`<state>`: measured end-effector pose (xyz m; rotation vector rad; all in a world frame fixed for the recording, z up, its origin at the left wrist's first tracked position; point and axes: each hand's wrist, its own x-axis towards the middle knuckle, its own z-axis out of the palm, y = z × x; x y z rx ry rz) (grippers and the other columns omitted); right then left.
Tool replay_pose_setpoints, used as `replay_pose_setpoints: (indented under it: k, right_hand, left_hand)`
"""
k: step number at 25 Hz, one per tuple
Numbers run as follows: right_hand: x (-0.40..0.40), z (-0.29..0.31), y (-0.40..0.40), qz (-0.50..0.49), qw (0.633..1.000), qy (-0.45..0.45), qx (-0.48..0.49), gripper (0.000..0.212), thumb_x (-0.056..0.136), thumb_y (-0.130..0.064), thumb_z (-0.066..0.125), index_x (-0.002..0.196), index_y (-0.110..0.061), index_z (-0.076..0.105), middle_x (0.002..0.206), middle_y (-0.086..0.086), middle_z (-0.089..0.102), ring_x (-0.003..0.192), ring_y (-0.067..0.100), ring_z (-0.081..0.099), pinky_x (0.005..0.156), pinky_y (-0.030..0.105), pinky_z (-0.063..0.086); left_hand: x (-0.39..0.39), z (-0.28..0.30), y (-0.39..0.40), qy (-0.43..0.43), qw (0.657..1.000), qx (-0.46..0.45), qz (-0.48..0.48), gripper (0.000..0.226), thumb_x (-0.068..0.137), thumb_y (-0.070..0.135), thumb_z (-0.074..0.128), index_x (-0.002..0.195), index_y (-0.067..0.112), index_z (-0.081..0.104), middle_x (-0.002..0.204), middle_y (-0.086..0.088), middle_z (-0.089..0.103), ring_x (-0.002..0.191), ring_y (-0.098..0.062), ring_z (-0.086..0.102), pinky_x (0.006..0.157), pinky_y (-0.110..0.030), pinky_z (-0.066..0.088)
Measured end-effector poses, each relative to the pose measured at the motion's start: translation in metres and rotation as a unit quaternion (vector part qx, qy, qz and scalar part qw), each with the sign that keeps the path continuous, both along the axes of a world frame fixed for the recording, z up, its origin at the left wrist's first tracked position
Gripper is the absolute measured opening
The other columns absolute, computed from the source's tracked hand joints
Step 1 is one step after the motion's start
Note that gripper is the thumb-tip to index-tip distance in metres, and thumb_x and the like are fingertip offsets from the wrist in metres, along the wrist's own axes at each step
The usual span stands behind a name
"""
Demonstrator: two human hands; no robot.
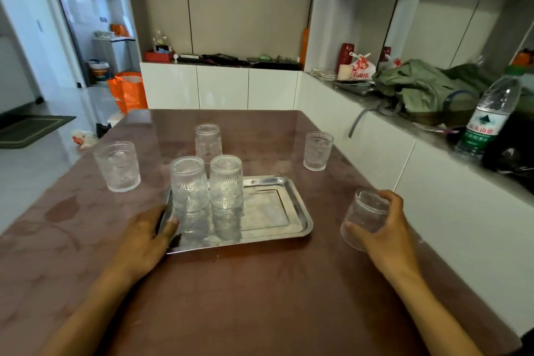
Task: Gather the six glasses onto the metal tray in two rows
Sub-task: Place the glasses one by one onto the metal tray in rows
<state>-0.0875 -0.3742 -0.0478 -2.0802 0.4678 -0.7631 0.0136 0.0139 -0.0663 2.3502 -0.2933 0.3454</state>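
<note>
Ribbed clear glass, six pieces total, left to right: left glass (118, 166) stands alone on the desk (260, 283), apart from the tray. Left hand (144, 240) lies flat on the tray's near-left corner, fingers loose, holding nothing, looks like it's steadying. Metal tray (289, 211) carries two glasses at its far-left end: tray glass one (189, 183) and tray glass two (226, 181), side by side, just about touching, upright. Right portion of the tray is bare. Back glass (208, 143) sits on the desk just behind the tray pair. Far-right glass (318, 151) stands on the desk beyond the tray's right end. Right hand (387, 228) is wrapped around the held glass (364, 220), tilted, well right of the tray. Key relation: the open slot next to tray glass two lies left and slightly forward of the right-hand grip, so I'd expect a short leftward carry, righting the glass before setting down. Two of six placed.
</note>
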Motion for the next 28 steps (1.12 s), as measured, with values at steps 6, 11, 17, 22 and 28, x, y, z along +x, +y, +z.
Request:
replay_pose_setpoints:
  k: [6,11,17,22,28]
  right_hand:
    - [0.057,0.037,0.055,0.130,0.977,-0.136,0.097,0.075,0.065,-0.010,0.088,0.118,-0.038,0.043,0.115,-0.007,0.060,0.093,0.005,0.066,0.071,0.026,0.059]
    - [0.135,0.019,0.106,0.147,0.987,-0.056,0.034,0.076,0.059,-0.032,0.086,0.119,-0.043,0.041,0.117,-0.008,0.062,0.092,0.017,0.067,0.072,0.042,0.061]
    - [0.155,-0.008,0.119,0.153,0.984,-0.030,-0.090,0.077,0.067,-0.034,0.083,0.129,-0.035,0.037,0.129,-0.005,0.056,0.103,0.017,0.059,0.076,0.029,0.052]
    - [0.158,-0.013,0.122,0.153,0.978,-0.022,-0.138,0.080,0.068,-0.037,0.083,0.130,-0.035,0.033,0.132,-0.002,0.053,0.105,0.019,0.058,0.072,0.026,0.048]
    - [0.132,-0.004,0.128,0.143,0.983,-0.074,-0.084,0.082,0.073,-0.042,0.080,0.140,-0.027,0.033,0.140,0.003,0.045,0.124,0.020,0.046,0.094,0.033,0.043]
  left_hand:
    - [0.009,-0.009,0.003,0.012,1.000,0.017,0.019,0.020,0.092,0.014,0.061,0.111,0.016,0.067,0.094,-0.008,0.074,0.083,-0.029,0.068,0.077,-0.041,0.055]
    - [0.011,-0.014,0.010,0.045,0.999,0.016,0.027,0.040,0.085,0.034,0.053,0.123,0.024,0.060,0.108,-0.009,0.072,0.096,-0.031,0.066,0.085,-0.046,0.056]
    - [0.021,-0.025,0.009,0.015,0.999,0.008,0.050,0.041,0.090,0.013,0.064,0.130,0.018,0.061,0.122,-0.010,0.068,0.117,-0.032,0.059,0.096,-0.041,0.049]
    - [0.020,-0.026,0.010,0.030,0.998,0.010,0.058,0.042,0.091,0.016,0.063,0.132,0.019,0.060,0.124,-0.010,0.068,0.119,-0.030,0.057,0.095,-0.039,0.047]
    - [0.010,-0.014,0.005,0.059,0.997,-0.006,0.052,0.043,0.091,0.014,0.062,0.134,0.018,0.057,0.126,-0.011,0.065,0.123,-0.030,0.053,0.097,-0.035,0.042]
